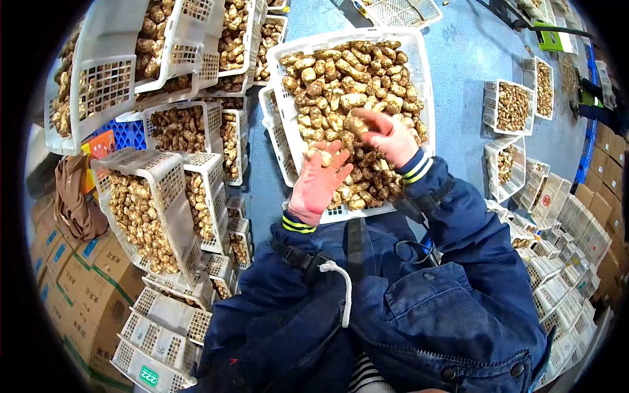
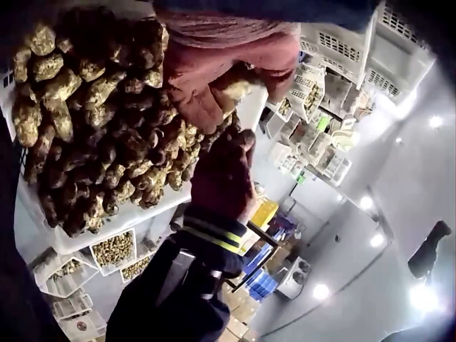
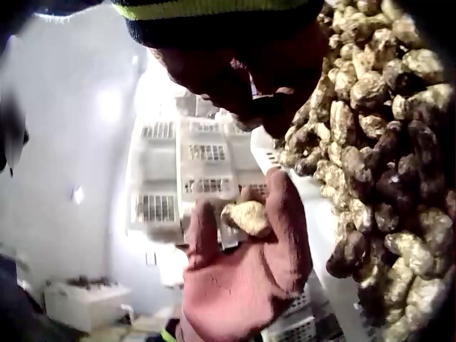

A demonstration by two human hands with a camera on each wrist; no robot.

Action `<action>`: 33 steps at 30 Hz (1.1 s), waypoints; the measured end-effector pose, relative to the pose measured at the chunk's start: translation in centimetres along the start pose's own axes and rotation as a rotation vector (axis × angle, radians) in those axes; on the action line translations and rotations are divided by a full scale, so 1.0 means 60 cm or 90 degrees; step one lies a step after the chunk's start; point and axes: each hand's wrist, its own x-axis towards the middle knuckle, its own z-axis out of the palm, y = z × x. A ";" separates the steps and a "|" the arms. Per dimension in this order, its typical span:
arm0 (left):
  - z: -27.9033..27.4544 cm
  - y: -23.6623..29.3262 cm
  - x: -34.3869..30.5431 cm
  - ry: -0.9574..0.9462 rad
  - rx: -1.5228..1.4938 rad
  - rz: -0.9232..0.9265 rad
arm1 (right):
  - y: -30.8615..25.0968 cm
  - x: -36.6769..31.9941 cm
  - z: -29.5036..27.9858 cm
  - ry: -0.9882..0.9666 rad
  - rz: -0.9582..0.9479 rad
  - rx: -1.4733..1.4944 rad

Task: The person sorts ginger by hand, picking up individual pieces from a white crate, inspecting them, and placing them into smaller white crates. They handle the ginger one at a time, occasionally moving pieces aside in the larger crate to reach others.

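Note:
A white plastic crate (image 1: 424, 78) heaped with small brown, knobbly taros (image 1: 327, 78) stands in front of the person. Both hands wear pink gloves and are over the heap. The left hand (image 1: 313, 187) is palm up near the crate's front left. It holds a pale taro (image 3: 247, 217) between thumb and fingers, seen most clearly in the right wrist view. Close by on the right, the right hand (image 1: 393, 139) pinches another taro (image 1: 354, 124), blurred in the head view. In the right wrist view the right hand is in dark shadow.
Stacked crates of taros (image 1: 141, 216) rise at the left, with cardboard boxes (image 1: 98, 295) beside them. Another crate (image 1: 274, 124) shows under the heaped one. More crates (image 1: 513, 108) stand on the blue floor (image 1: 458, 59) at the right, beside nested crates (image 1: 563, 275).

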 end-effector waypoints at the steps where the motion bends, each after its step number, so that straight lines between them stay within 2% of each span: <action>1: -0.002 -0.001 0.002 -0.035 -0.066 -0.008 | -0.030 -0.014 0.026 -0.012 -0.017 -0.139; 2: -0.006 -0.003 0.005 -0.037 -0.066 -0.010 | -0.058 -0.025 0.049 -0.024 -0.033 -0.278; 3: -0.013 -0.005 0.009 0.017 -0.060 0.003 | -0.052 -0.023 0.060 -0.044 -0.120 -0.255; 4: -0.020 -0.006 0.012 0.072 -0.055 0.019 | -0.052 -0.015 0.052 -0.044 -0.120 -0.257; 5: -0.029 -0.004 0.006 0.157 -0.022 -0.003 | -0.055 0.006 0.034 0.026 -0.117 -0.302; 6: -0.024 0.003 -0.004 0.180 -0.019 -0.027 | -0.055 0.032 0.011 0.097 -0.113 -0.348; 8: -0.023 0.002 -0.008 0.180 0.041 -0.019 | 0.008 0.113 -0.042 0.202 -0.204 -0.587; 9: -0.044 0.002 -0.009 0.099 -0.026 -0.051 | 0.025 0.148 -0.047 0.177 -0.140 -0.666; 10: -0.038 0.004 -0.010 0.099 -0.026 -0.046 | 0.021 0.168 -0.041 0.150 -0.077 -0.745; 12: -0.020 0.008 -0.015 0.092 0.027 -0.032 | 0.008 0.177 -0.033 0.125 -0.002 -0.740; 13: -0.005 0.015 -0.020 0.068 0.034 -0.013 | 0.016 0.183 -0.046 0.070 0.004 -0.751; 14: 0.000 0.022 -0.024 0.032 0.022 -0.007 | 0.021 0.173 -0.057 0.055 -0.055 -0.794; 16: -0.006 0.029 -0.023 -0.023 0.043 0.004 | 0.011 0.134 -0.061 -0.021 0.001 -0.897; 18: 0.003 0.029 -0.027 -0.040 0.116 0.021 | -0.012 0.127 -0.049 0.082 -0.108 -0.889; 20: -0.003 0.027 -0.026 -0.010 0.159 -0.003 | -0.039 0.173 -0.007 0.096 -0.182 -0.855; 21: -0.003 0.028 -0.029 -0.033 0.151 0.018 | -0.048 0.198 0.023 0.087 -0.130 -0.884; 22: -0.003 0.031 -0.034 -0.056 0.144 0.039 | -0.020 0.237 0.039 0.114 -0.217 -0.931; 23: -0.013 0.034 -0.035 -0.114 0.098 0.056 | -0.009 0.266 0.059 0.104 -0.159 -1.016; 24: -0.005 0.040 -0.040 -0.017 0.143 0.046 | -0.006 0.285 0.073 0.094 -0.097 -1.100; 26: -0.020 0.049 -0.044 -0.054 0.128 0.072 | -0.003 0.304 0.077 0.036 -0.095 -1.218; 27: -0.014 0.055 -0.048 -0.018 0.156 0.076 | -0.002 0.300 0.059 0.086 -0.164 -1.118; 28: -0.021 0.055 -0.050 -0.020 0.152 0.076 | -0.002 0.286 0.043 0.085 -0.162 -1.122; 30: -0.037 0.053 -0.043 0.002 0.088 0.102 | -0.007 0.254 0.017 0.150 -0.209 -0.723; 31: -0.035 0.053 -0.044 0.008 0.009 0.096 | -0.027 0.224 0.007 0.094 -0.102 -0.574; 32: -0.033 0.047 -0.038 0.044 -0.013 0.107 | 0.002 0.213 -0.009 0.040 -0.021 -0.274; 33: -0.030 0.045 -0.038 0.034 -0.031 0.109 | 0.007 0.190 -0.014 0.027 0.022 -0.070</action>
